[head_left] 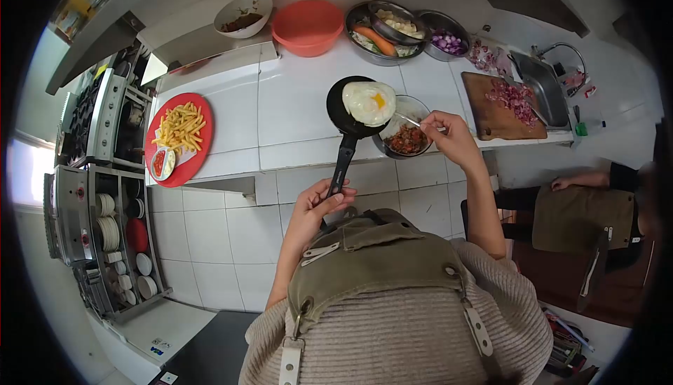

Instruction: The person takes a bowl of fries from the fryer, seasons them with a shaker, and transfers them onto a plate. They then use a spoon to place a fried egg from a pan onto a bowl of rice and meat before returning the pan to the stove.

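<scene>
My left hand (324, 201) is closed round the black handle of a small frying pan (337, 113), held out over the counter's front edge. A fried egg (369, 103) with an orange yolk lies in the pan, towards its right side, and overlaps the rim in this view. Between the fingers of my right hand (449, 134) is a thin metal utensil (409, 119), its tip pointing left to the egg's lower right edge; I cannot tell if it is a spoon or a fork. Below it, a glass bowl (425, 106) contains a chopped red-brown mixture (406, 139), partly covered by the pan.
Left on the counter sits a red plate (204, 148) of fries (182, 127) with a sauce dish (164, 164). Behind are a patterned bowl (257, 5), an orange basin (308, 29) and vegetable bowls (446, 35). A cutting board (484, 122) lies beside the sink (545, 83). Another person (583, 213) is at right.
</scene>
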### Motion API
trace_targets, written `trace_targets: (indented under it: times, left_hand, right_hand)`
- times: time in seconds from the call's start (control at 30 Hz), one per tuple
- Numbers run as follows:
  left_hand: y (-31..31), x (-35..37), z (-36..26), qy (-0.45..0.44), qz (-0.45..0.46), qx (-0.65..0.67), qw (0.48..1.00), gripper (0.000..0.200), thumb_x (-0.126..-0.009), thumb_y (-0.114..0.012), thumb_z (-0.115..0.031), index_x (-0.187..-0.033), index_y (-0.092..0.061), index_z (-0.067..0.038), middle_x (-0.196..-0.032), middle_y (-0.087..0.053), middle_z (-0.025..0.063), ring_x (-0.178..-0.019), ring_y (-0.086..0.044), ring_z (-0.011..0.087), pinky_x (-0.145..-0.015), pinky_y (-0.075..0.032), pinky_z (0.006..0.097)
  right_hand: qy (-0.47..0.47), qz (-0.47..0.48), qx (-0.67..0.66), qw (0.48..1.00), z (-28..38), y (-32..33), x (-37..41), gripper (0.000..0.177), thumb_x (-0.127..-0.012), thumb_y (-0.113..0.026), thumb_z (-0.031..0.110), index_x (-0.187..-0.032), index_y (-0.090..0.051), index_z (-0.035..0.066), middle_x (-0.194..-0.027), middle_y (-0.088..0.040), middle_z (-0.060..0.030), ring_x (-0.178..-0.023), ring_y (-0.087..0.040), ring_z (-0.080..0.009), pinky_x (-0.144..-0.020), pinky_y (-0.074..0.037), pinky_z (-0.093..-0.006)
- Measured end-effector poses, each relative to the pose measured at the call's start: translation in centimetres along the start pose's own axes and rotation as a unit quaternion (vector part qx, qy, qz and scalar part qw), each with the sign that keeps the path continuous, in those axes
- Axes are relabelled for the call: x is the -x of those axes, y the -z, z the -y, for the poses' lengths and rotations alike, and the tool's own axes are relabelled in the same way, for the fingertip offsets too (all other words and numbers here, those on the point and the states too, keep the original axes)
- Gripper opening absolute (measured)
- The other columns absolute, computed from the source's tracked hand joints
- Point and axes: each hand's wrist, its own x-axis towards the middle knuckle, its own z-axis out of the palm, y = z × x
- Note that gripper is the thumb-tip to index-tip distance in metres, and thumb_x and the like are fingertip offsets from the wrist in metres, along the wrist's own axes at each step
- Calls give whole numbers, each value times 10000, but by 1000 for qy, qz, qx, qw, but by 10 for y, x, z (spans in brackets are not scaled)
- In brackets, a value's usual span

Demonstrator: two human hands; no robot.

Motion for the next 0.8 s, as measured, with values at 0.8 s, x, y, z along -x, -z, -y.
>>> trace_targets:
  times: [0.8]
  left_hand:
    - [25,24,18,-58,-159,42,985,314,-847,-531,-51,-1139,-525,63,-1015,-628,169,-904,-634,179,-820,-501,260]
  right_hand:
    - [-159,31,27,986,-84,39,24,110,-796,-560,99,-782,-615,5,-596,-558,-5,-526,-479,-73,-484,-373,-224]
